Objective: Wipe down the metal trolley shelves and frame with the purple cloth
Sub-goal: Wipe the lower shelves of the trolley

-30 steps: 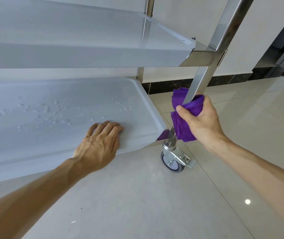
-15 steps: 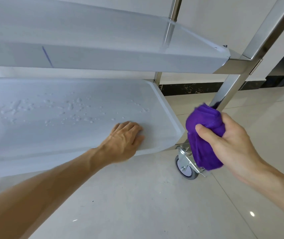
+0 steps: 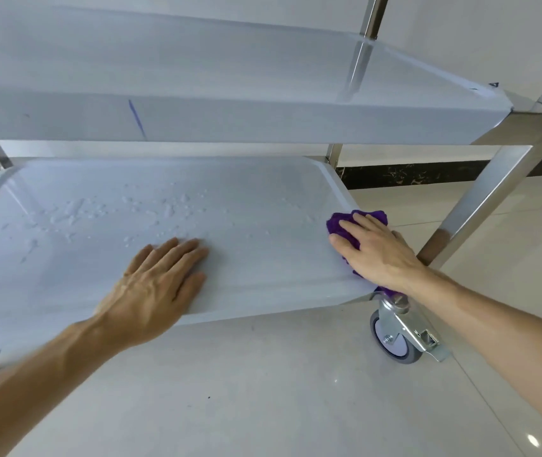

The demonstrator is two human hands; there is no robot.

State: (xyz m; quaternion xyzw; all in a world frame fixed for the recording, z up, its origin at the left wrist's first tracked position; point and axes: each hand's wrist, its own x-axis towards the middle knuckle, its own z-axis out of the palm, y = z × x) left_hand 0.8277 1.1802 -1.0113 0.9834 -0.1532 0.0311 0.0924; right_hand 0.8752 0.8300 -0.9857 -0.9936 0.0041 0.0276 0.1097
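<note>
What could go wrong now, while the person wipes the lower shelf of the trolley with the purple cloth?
1. The trolley stands on a caster wheel; a hard sideways wipe might roll it, though the left hand rests flat on the lower shelf and may steady it.
2. Water droplets lie left of the purple cloth; a quick sweep could push them over the shelf edge onto the floor tiles.
3. The right hand presses the cloth at the corner; part hangs over the edge and could slip off.

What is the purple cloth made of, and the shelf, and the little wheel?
The purple cloth looks like soft, fuzzy fabric, maybe microfibre: it bunches under the right hand. The lower shelf looks like matte brushed metal, probably stainless steel; water drops bead on it. The wheel seems to have a grey rubbery tyre, a pale hub and a shiny metal bracket.
</note>
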